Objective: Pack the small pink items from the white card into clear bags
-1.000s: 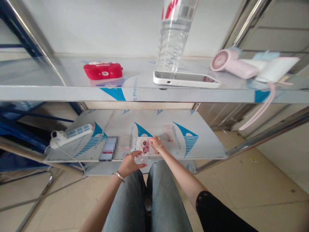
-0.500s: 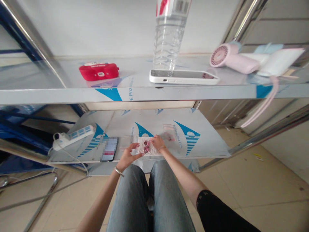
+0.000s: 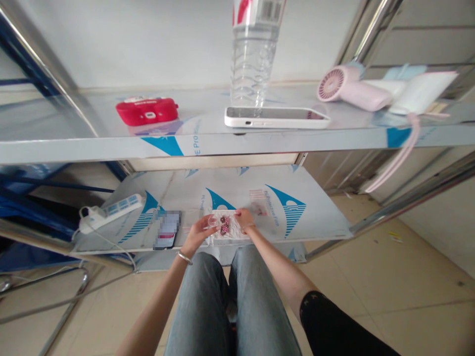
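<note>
Up off the lap since a second ago: left hand now raised to the lower shelf, fingers at the left edge of the small clear bag, where earlier sat lower, over the knee. Right hand barely shifted, same spot at the bag's right edge. Whole view drifted a touch leftward too.

Bag lying flat on the lower shelf, near its front edge, dark red pieces visible inside. Just left of it a phone, blurred out, and another flat clear bag between. Further left a white power strip with its cable trailing off the edge. Behind the right hand, one more small bag with pink print. Shelf steel still under its blue-and-white protective film.

Upper shelf: red case, white phone lying flat, clear water bottle standing just behind it, pink handheld fan on its side with strap hanging over the front. Beige tile floor, pale wall, blue frame at far left.

Left hand: thumb and fingers pinched together on the bag's left edge, bracelet on the wrist. Right hand: fingers curled down onto the right edge, pressing or pinching — too small to tell which. Both forearms stretched forward over jeans-clad knees.
</note>
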Action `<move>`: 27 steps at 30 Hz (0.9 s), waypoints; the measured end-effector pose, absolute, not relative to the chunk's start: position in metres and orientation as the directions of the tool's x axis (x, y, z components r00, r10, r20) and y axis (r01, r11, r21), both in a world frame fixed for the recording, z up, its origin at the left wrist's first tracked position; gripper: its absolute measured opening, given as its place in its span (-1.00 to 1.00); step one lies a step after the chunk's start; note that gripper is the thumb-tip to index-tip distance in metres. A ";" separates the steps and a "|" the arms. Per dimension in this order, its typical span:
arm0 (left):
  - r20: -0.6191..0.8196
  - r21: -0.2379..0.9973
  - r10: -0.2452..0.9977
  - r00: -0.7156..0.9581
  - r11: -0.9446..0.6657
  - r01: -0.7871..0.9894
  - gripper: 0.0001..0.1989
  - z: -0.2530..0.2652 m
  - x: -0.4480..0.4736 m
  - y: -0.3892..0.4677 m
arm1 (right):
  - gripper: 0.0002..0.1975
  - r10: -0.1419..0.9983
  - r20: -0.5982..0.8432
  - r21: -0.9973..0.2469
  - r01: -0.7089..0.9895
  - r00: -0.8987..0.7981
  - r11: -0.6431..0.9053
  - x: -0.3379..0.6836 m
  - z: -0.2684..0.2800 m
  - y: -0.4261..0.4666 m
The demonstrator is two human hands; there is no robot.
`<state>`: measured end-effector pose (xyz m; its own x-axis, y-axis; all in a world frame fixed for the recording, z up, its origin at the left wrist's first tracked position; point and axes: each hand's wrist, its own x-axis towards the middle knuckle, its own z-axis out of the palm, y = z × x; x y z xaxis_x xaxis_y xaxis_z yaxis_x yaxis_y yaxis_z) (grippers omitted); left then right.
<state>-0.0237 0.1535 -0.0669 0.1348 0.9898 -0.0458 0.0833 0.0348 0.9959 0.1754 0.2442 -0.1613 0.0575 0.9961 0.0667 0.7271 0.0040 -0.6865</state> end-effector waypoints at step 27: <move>-0.064 0.984 0.984 0.169 0.091 -0.155 -0.50 -0.083 -0.014 0.180 | -0.87 0.892 0.282 -0.841 0.357 -0.353 0.407 0.152 -0.072 0.220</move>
